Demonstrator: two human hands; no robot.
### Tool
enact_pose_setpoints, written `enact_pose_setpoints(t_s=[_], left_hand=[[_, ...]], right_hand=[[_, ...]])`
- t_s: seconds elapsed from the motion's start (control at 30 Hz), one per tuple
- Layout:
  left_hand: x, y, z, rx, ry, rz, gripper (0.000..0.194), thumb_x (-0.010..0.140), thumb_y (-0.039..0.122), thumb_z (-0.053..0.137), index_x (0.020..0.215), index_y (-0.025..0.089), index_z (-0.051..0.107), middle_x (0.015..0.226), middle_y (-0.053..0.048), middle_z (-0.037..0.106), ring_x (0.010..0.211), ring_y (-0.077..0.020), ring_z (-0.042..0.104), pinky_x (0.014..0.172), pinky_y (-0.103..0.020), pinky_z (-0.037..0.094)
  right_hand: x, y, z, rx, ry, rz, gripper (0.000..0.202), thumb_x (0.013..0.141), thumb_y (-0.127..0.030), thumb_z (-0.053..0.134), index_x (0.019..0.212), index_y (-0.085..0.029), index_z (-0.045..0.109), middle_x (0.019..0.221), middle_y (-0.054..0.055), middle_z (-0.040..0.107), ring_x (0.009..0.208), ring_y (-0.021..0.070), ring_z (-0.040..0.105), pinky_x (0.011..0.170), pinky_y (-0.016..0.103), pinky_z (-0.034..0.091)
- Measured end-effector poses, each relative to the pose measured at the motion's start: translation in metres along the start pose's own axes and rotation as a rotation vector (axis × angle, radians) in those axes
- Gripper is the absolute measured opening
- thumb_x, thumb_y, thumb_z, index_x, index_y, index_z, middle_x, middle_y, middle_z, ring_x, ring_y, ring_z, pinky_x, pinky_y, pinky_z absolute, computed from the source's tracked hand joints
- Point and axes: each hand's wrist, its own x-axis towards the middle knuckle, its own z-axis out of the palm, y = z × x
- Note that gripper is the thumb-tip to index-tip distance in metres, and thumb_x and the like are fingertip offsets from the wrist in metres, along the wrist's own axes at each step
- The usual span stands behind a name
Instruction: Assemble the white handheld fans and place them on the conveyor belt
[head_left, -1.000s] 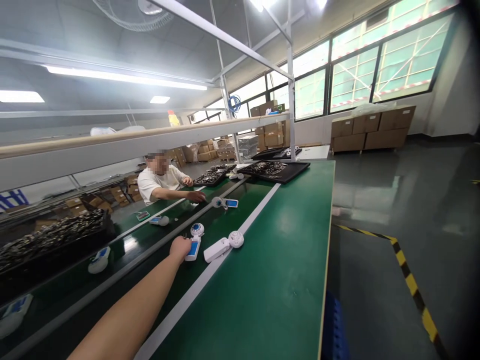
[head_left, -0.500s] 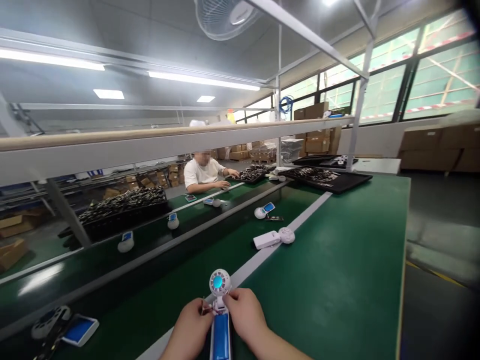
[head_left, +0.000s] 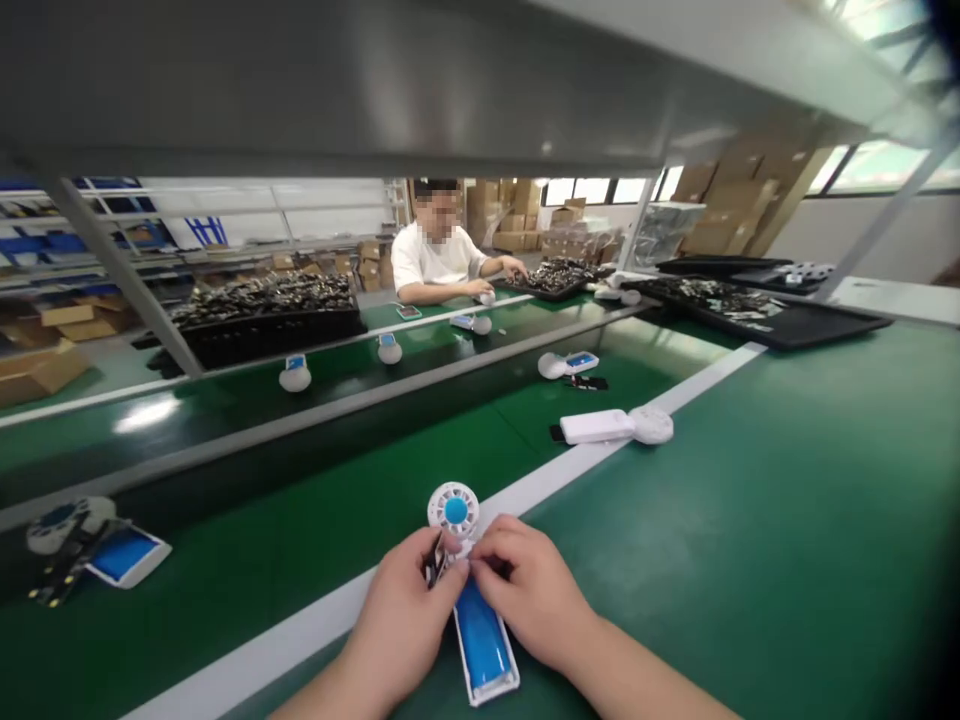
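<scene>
A white handheld fan [head_left: 487,645] lies face up in front of me, its handle casing uncovered and a blue battery inside. Its round head [head_left: 454,510] points away from me, with a blue disc in the middle. My left hand [head_left: 412,600] is closed over the fan's neck, pinching a small dark circuit board [head_left: 435,562] between thumb and fingers. On the other side of the neck, my right hand [head_left: 529,585] has thumb and index finger pressed together; what they pinch is too small to make out.
Another white fan [head_left: 600,427] lies ahead on the pale line. To the left sits an opened fan [head_left: 131,555] with a dark board across it. More fans rest on the green belt. Black trays [head_left: 817,325] of parts stand at the back, where a person [head_left: 442,250] works. A shelf [head_left: 337,90] hangs overhead.
My view has tipped downward. The left hand now holds a dark board over the fan's neck, where thin reddish wires showed at its fingers before. Both hands have drawn closer together.
</scene>
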Motion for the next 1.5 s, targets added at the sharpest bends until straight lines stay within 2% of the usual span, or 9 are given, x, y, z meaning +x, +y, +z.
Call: enact_pose_setpoints(t_s=[0.13,0.5,0.6,0.73,0.87,0.97,1.17,1.33,1.5], left_hand=[[-0.004,0.003,0.001,0.095,-0.029,0.017,0.02,0.085,0.038,0.056,0.072,0.023,0.06,0.076,-0.002,0.068,0.071,-0.0216,0.061,0.064,-0.027,0.042],[-0.009,0.009,-0.001,0.109,-0.091,0.067,0.015,0.083,0.03,0.053,0.07,0.023,0.058,0.073,0.0,0.063,0.07,-0.0194,0.058,0.066,-0.027,0.044],[-0.009,0.009,-0.003,0.066,-0.097,0.072,0.01,0.077,0.024,0.057,0.083,0.023,0.065,0.087,-0.003,0.068,0.08,-0.0212,0.063,0.073,-0.029,0.048],[-0.006,0.004,-0.006,-0.082,-0.024,-0.048,0.057,0.062,0.012,0.061,0.118,0.023,0.063,0.104,-0.005,0.071,0.088,-0.0229,0.068,0.079,-0.031,0.054],[-0.011,0.007,-0.007,0.065,0.113,-0.091,0.027,0.07,0.024,0.065,0.095,0.024,0.076,0.09,-0.003,0.076,0.083,-0.0239,0.072,0.077,-0.032,0.056],[-0.021,0.012,-0.003,0.264,0.15,0.027,0.018,0.076,0.027,0.063,0.082,0.028,0.079,0.079,0.0,0.077,0.073,-0.022,0.072,0.069,-0.029,0.057],[-0.027,0.007,0.004,0.437,0.229,0.33,0.023,0.081,0.023,0.06,0.088,0.033,0.079,0.08,0.005,0.078,0.068,-0.0161,0.074,0.062,-0.022,0.059],[-0.025,0.001,0.003,0.545,0.291,0.581,0.022,0.085,0.023,0.056,0.09,0.028,0.077,0.085,0.003,0.079,0.07,-0.0168,0.076,0.068,-0.024,0.063],[-0.026,-0.001,0.003,0.614,0.3,0.735,0.021,0.089,0.02,0.054,0.09,0.021,0.075,0.085,-0.001,0.079,0.072,-0.0169,0.076,0.07,-0.024,0.063]], right_hand=[[-0.006,0.0,0.004,0.008,0.062,0.008,0.017,0.072,-0.004,0.061,0.066,-0.019,0.067,0.072,-0.001,0.059,0.067,0.0128,0.058,0.061,0.023,0.044],[-0.014,-0.008,0.004,0.163,0.05,0.003,0.016,0.072,-0.005,0.058,0.065,-0.019,0.062,0.078,0.0,0.063,0.072,0.013,0.061,0.066,0.024,0.047],[-0.015,-0.008,0.005,0.099,0.082,0.002,0.017,0.069,-0.003,0.057,0.063,-0.019,0.058,0.073,-0.002,0.061,0.068,0.0127,0.058,0.063,0.023,0.045],[-0.019,-0.011,0.005,-0.014,0.114,-0.005,0.017,0.069,-0.004,0.055,0.063,-0.02,0.054,0.073,-0.002,0.059,0.067,0.0131,0.055,0.062,0.024,0.041],[-0.025,-0.017,0.007,-0.068,0.122,-0.023,0.016,0.074,-0.008,0.054,0.064,-0.02,0.052,0.074,0.0,0.059,0.07,0.0147,0.054,0.064,0.026,0.04],[-0.028,-0.02,0.01,-0.095,0.136,-0.033,0.013,0.074,-0.01,0.053,0.065,-0.02,0.051,0.073,0.001,0.058,0.072,0.0166,0.054,0.066,0.028,0.041],[-0.028,-0.021,0.012,-0.134,0.147,0.031,0.014,0.07,-0.01,0.053,0.064,-0.02,0.043,0.072,0.0,0.056,0.069,0.0163,0.052,0.063,0.028,0.037],[-0.027,-0.021,0.011,-0.109,0.145,0.019,0.015,0.07,-0.011,0.051,0.064,-0.02,0.041,0.07,0.0,0.055,0.069,0.0159,0.051,0.064,0.029,0.037],[-0.029,-0.021,0.01,-0.126,0.139,-0.009,0.018,0.074,-0.011,0.049,0.064,-0.02,0.037,0.07,0.0,0.055,0.068,0.0154,0.051,0.064,0.029,0.037]])
